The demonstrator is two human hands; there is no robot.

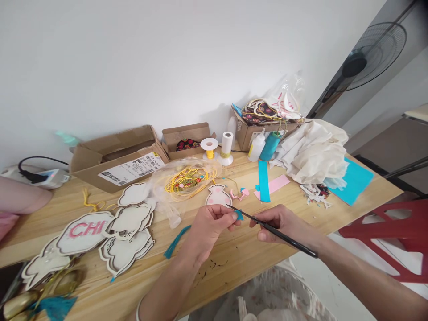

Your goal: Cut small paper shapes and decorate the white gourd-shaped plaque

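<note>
My left hand pinches a small blue piece between thumb and fingers above the wooden table. In my right hand is a slim black tool, whose thin pointed tip reaches left over the blue piece. Just beyond my left hand lies a white pouch-shaped plaque with pink spots. To its right are small pink cut pieces. A blue strip crosses a pink strip farther right.
Cardboard boxes, a white bottle and a blue thread spool line the wall. White cloth and a blue sheet lie right. Wooden plaques and a blue tassel lie left. A red stool stands beside the table.
</note>
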